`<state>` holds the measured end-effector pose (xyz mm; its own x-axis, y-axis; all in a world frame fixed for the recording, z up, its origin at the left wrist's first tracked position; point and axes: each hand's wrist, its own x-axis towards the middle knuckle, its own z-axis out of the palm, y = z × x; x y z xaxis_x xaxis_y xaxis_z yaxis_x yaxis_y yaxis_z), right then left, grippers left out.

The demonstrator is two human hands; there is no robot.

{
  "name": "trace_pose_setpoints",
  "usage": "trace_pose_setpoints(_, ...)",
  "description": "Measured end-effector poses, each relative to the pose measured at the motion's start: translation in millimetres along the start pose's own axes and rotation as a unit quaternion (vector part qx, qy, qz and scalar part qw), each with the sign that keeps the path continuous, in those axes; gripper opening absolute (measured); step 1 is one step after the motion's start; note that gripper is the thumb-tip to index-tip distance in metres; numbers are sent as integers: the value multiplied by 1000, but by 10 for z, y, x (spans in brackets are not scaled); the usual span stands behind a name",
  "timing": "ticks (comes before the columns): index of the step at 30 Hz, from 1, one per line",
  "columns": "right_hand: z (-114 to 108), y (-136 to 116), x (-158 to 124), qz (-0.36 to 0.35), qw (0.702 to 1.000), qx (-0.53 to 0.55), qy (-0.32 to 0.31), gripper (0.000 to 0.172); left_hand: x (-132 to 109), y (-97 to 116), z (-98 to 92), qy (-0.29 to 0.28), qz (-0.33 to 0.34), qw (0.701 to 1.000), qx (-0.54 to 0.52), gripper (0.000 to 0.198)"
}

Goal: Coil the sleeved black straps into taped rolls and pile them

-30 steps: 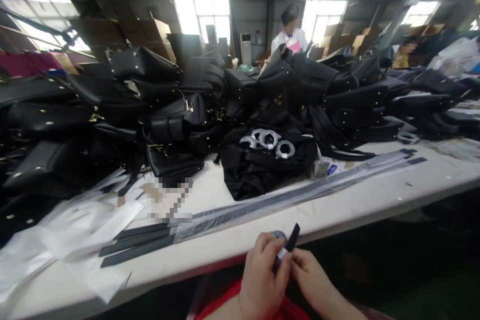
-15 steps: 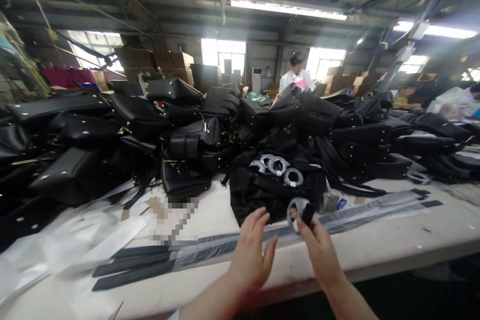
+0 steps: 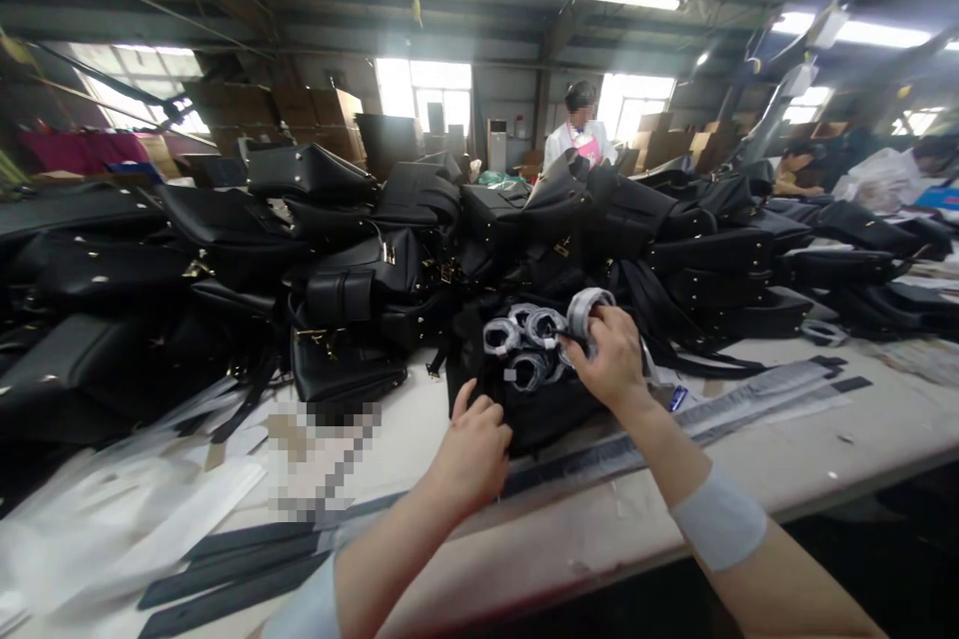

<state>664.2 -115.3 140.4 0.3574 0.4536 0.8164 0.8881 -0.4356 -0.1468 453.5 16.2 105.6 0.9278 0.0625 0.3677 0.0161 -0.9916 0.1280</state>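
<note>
In my right hand (image 3: 612, 359) is a coil wrapped in clear plastic (image 3: 586, 308), pinched between thumb and fingers above a black bag (image 3: 554, 424). Several similar wrapped coils (image 3: 528, 374) rest together on that bag, close beside the held one. My left hand (image 3: 474, 441) is at the bag's near left edge, palm down. Its fingers are apart and loosely bent, with nothing visible in them; whether they touch the bag I cannot tell.
Black handbags (image 3: 337, 290) are piled along the back of the white table (image 3: 591, 519). Plastic-wrapped black straps (image 3: 719, 409) lie across the front. Clear plastic sheeting (image 3: 97, 519) covers the left side. A person in a white top (image 3: 558, 145) stands beyond the pile.
My right hand has carried the wrapped coil forward and up from the table's front to above the bag. My left hand has moved slightly left, its fingers now more bent.
</note>
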Motion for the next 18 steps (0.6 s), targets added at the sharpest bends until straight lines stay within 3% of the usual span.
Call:
trace_pose_setpoints(2, 248, -64, -21, -45, 990, 36, -129, 31, -191, 140, -68, 5, -5, 1000, 10, 16)
trace_pose_setpoints(4, 526, -165, -84, -102, 953, 73, -277, 30, -288, 224, -122, 22, -14, 1000, 14, 19)
trace_pose_setpoints(5, 653, -217, -121, -124, 933, 87, -326, 27, -309, 241, -143, 33, -20, 999, 14, 21)
trace_pose_setpoints(7, 838, -298, -172, -147, 913, 103, -367, 18, -320, 237, -176, 55, -34, 998, 9, 24)
trace_pose_setpoints(9, 885, -327, -166, -143, 913, 109, -366, 12, -324, 204, -200, 75, -52, 996, -4, 27)
trace_pose_setpoints(12, 673, -317, -114, -104, 932, 110, -328, 16, -390, 175, -218, 121, -82, 988, -45, 30)
trace_pose_setpoints(15, 235, -414, -226, -39, 971, 152, -178, 21, -606, 232, -194, 170, -104, 976, -88, 34)
trace_pose_setpoints(17, -70, -572, -470, -20, 977, 196, -84, 17, -839, 313, -153, 173, -101, 973, -112, 36)
trace_pose_setpoints(18, -202, -661, -638, -30, 975, 210, -67, 13, -970, 353, -125, 165, -95, 974, -121, 36)
